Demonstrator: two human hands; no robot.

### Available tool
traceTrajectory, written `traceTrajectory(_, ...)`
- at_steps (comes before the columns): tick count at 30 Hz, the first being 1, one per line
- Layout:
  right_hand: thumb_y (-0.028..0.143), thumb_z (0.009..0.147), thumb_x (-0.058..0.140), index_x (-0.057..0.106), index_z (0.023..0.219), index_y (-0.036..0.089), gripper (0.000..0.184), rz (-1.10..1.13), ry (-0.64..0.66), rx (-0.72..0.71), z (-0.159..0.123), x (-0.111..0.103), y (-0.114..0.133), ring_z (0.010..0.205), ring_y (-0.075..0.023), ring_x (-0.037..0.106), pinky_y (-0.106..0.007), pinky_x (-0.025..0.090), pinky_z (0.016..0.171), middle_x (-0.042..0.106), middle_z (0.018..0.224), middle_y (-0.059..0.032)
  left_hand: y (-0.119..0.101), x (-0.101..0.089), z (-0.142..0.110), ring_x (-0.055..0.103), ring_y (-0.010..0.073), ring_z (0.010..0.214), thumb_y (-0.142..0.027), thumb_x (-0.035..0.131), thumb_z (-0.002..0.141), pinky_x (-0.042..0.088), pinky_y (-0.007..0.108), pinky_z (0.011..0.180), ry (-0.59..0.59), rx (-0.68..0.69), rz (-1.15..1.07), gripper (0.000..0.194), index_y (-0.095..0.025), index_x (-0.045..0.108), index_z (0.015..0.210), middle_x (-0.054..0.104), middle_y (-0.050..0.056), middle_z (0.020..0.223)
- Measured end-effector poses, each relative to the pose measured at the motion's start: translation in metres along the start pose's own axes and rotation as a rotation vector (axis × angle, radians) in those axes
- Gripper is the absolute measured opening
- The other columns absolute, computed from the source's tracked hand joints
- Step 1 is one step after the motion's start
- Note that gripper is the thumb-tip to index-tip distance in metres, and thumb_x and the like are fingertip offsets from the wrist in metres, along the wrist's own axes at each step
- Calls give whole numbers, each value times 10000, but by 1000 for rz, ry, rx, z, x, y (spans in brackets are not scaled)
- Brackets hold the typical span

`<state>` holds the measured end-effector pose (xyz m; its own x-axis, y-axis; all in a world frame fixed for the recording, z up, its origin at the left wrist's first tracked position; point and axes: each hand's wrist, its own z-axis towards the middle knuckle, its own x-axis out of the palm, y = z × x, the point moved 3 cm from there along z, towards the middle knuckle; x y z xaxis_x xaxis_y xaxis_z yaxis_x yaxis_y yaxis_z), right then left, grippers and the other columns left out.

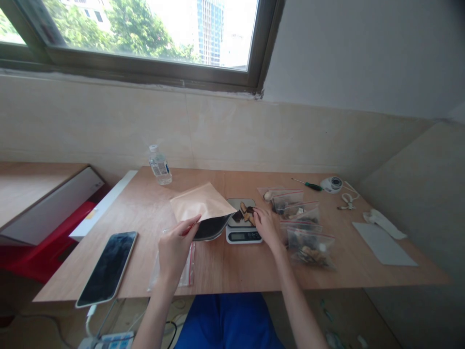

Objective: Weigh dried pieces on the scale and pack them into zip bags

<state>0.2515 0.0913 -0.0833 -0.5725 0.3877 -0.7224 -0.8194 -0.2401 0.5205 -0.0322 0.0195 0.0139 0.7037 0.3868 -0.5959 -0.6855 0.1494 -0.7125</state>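
Observation:
In the head view my left hand (pixel 178 247) grips the rim of a kraft paper bag (pixel 203 201), thumb and fingers closed on it. The bag is tilted, its dark open mouth turned toward a small digital scale (pixel 244 236). Brown and dark dried pieces (pixel 244 213) lie on the scale's plate, beside the bag's right corner. My right hand (pixel 268 227) reaches over the plate's right side, its fingertips pinched on a dark dried piece (pixel 250 210). Clear zip bags (pixel 311 249) holding similar dried pieces lie right of this hand.
Flat clear zip bags (pixel 187 271) lie under my left forearm. A phone (pixel 109 266) with a cable is at the left edge, a water bottle (pixel 160 167) behind. On the right are a screwdriver (pixel 312 186), a white camera (pixel 331 184), a white sheet (pixel 385 245) and a crumpled tissue (pixel 384 223).

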Motion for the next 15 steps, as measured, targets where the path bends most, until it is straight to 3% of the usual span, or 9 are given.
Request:
traceTrajectory(3,231,882,376,651,1031,157,321,60,-39,5,-5,-12,22,1000,-239,589,-422,437,901,676,1049,-126,2,1,0,701,168,756,-312,594,802,523,229,671,-9,6,-6,192,-279,716,946,741,-29,906)
traceTrajectory(7,185,896,365,632,890,190,267,343,-201,55,-31,-34,84,800,-183,600,-322,480,758,654,826,-63,3,4,-1,702,167,744,-337,586,810,524,232,659,-11,21,-16,198,-283,716,949,742,-31,894)
traceTrajectory(9,123,880,370,632,883,198,272,453,-33,-97,-43,-31,126,783,-165,590,-290,485,740,631,791,-43,5,6,-2,702,168,740,-346,587,810,522,228,649,-21,30,-23,202,-279,717,950,743,-28,887)
traceTrajectory(11,66,844,387,651,908,191,299,447,171,-291,-49,-20,163,899,-178,580,-303,476,817,644,887,-65,7,7,-5,702,167,735,-349,585,811,516,223,634,-38,48,-27,208,-280,716,957,743,-24,883)
traceTrajectory(13,37,827,409,665,824,175,291,387,336,-308,-45,-4,184,928,-185,587,-293,469,831,656,906,-73,10,7,-9,701,164,729,-346,575,820,508,218,617,-52,72,-23,213,-284,714,969,743,-22,884)
traceTrajectory(15,39,835,430,657,724,162,280,317,485,-211,-34,14,191,835,-177,618,-275,481,772,669,822,-63,15,6,-14,698,160,718,-345,562,831,498,212,596,-68,81,-11,223,-282,711,984,743,-18,875)
